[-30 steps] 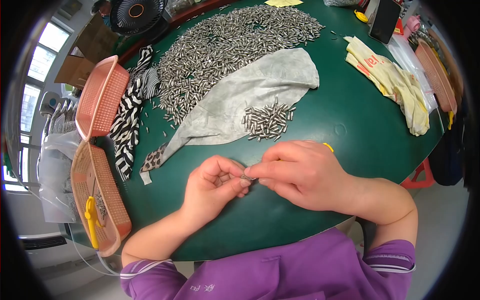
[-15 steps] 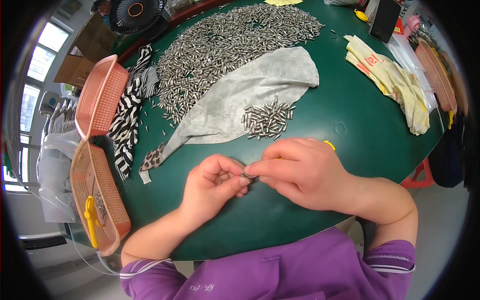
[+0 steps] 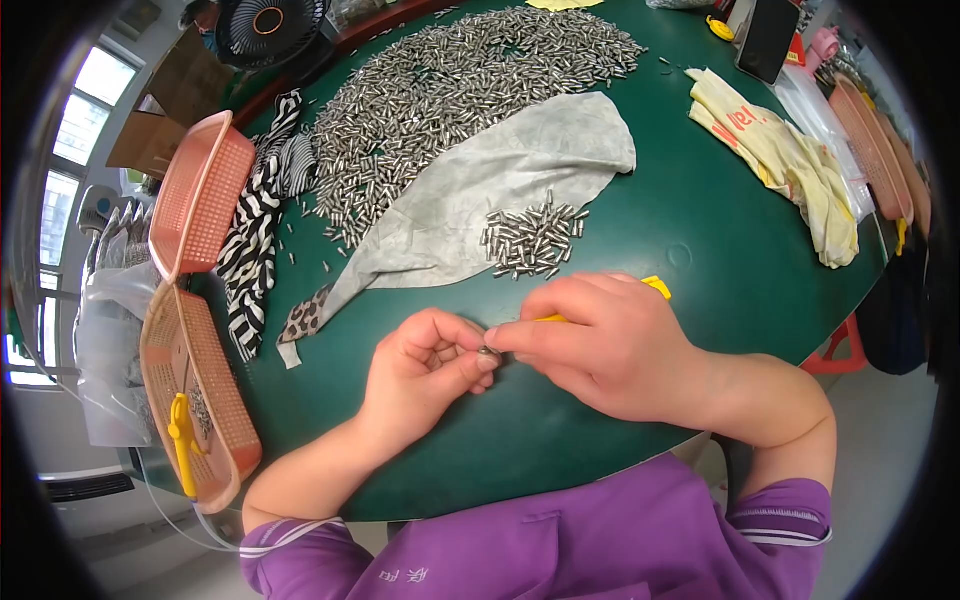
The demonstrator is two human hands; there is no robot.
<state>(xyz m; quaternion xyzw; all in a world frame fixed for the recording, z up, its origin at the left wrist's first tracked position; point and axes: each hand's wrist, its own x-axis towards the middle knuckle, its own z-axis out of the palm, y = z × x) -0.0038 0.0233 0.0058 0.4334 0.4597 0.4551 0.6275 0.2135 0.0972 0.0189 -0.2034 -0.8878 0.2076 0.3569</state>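
Observation:
Between the thumb and fingers of my left hand (image 3: 415, 375) is a small metal cylindrical part (image 3: 487, 351), mostly covered by the fingertips. My right hand (image 3: 625, 350) is closed round a slim tool with a yellow handle (image 3: 656, 287), whose end sticks out behind the knuckles. The tool's tip meets the left fingertips and is too small to make out. Just beyond my hands lies a small pile of stepped metal parts (image 3: 535, 240), partly on a grey cloth (image 3: 450, 210). A far larger heap of similar parts (image 3: 430, 110) spreads over the green table (image 3: 690, 210) behind the cloth.
Two pink plastic baskets (image 3: 200, 200) stand on the left, the nearer holding a yellow-handled tool (image 3: 182, 440). Beside them lies a zebra-striped cloth (image 3: 255, 250). On the right are a pale yellow cloth (image 3: 775, 160) and a dark phone (image 3: 768, 42). A black fan (image 3: 268, 25) stands far left.
My right hand has tilted slightly, and more of the yellow handle shows behind its knuckles. My left hand keeps its pinch on the metal part in nearly the same place.

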